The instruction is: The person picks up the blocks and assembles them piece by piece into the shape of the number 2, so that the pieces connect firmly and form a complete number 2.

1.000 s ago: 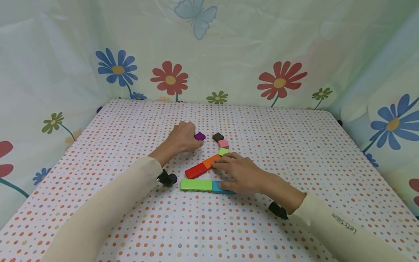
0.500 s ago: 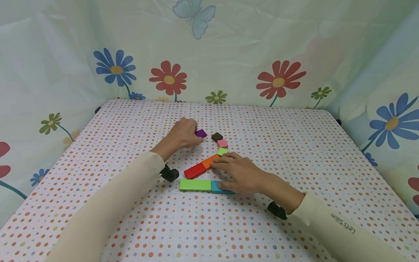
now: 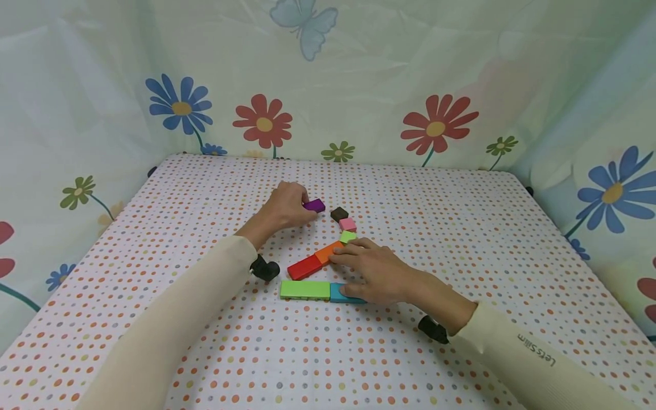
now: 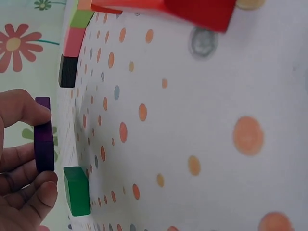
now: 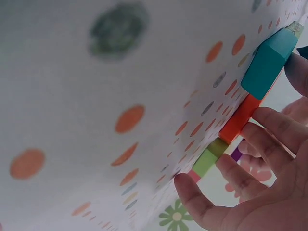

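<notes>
My left hand (image 3: pixel 284 206) pinches a purple block (image 3: pixel 315 205) between thumb and fingers, left of a dark brown block (image 3: pixel 339 214). In the left wrist view the purple block (image 4: pixel 44 134) appears raised off the cloth, and a green block (image 4: pixel 77 191) sits below the fingers; the hand hides that one in the head view. My right hand (image 3: pixel 379 276) lies with spread, relaxed fingers: the fingertips touch an orange block (image 3: pixel 328 253) and the thumb rests on a blue block (image 3: pixel 339 292). A small light green block (image 3: pixel 348 236) and a pink block (image 3: pixel 348 225) continue the row.
A red block (image 3: pixel 306 267) abuts the orange one, and a long light green block (image 3: pixel 305 290) abuts the blue one. The dotted tablecloth (image 3: pixel 246 341) extends all around. Floral curtains (image 3: pixel 359 85) enclose the back and sides.
My left hand has moved slightly away from me with the purple block, more of which now shows beyond the fingers. The right hand and the other blocks have stayed put.
</notes>
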Action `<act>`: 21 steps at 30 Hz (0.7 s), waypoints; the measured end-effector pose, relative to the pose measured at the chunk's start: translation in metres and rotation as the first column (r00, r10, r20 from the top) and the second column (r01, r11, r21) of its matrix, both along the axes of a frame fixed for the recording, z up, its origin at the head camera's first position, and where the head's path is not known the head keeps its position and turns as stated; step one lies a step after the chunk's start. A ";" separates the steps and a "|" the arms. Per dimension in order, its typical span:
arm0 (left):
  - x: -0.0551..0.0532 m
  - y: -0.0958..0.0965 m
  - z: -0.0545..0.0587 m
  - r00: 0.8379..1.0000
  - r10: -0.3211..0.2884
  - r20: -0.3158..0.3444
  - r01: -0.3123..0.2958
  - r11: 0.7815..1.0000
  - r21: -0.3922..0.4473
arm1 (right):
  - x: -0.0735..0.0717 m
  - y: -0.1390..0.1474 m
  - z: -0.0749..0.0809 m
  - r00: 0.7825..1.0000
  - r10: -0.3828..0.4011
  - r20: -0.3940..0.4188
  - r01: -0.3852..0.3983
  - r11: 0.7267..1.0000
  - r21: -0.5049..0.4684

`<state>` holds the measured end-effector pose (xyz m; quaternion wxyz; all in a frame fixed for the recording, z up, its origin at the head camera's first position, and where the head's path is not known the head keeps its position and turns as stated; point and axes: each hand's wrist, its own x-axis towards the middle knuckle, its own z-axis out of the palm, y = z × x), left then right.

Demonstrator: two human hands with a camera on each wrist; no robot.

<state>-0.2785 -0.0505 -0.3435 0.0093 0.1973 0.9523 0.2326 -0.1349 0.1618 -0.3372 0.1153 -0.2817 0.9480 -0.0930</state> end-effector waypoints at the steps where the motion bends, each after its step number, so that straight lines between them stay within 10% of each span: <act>1: -0.001 0.000 -0.001 1.000 -0.002 -0.003 0.002 1.000 0.008 | 0.000 0.000 0.000 1.000 -0.001 0.000 0.001 1.000 0.001; 21: -0.009 0.006 -0.007 1.000 -0.022 0.015 0.022 0.999 0.031 | 0.000 0.000 -0.001 1.000 0.005 -0.006 -0.005 1.000 -0.003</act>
